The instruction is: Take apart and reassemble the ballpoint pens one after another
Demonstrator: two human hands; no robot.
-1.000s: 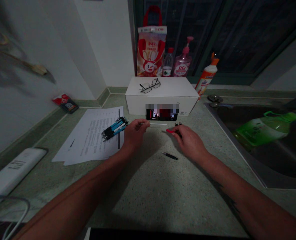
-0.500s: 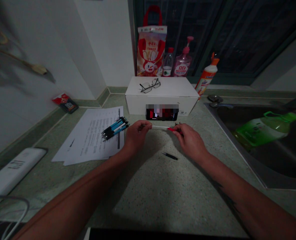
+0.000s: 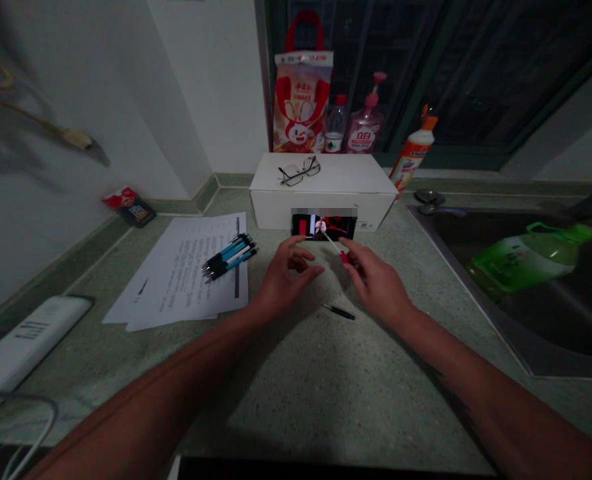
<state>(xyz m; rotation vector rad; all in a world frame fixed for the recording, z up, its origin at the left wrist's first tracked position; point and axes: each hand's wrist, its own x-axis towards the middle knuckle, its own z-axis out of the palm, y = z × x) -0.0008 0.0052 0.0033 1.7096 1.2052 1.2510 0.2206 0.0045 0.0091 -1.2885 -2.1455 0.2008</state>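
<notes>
Pen refill (image 3: 332, 243), pointing up-left, in right hand (image 3: 379, 283)

A white cardboard box (image 3: 276, 213) carries eyeglasses (image 3: 299, 171) on its lid, with a smartphone (image 3: 306, 228) leaning against its front. Behind it stand a red-handled tote bag (image 3: 301, 100), a water bottle (image 3: 335, 127) and a pink pump bottle (image 3: 364, 130). A green bottle (image 3: 526, 260) lies in the steel sink (image 3: 469, 300) to the right.

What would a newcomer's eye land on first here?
The right hand pinching a thin red-ended white tube at centre, just below a lit phone propped against a white box. To their left, blue-and-black pens lie on papers; a bright green bottle lies in the sink at right.
</notes>
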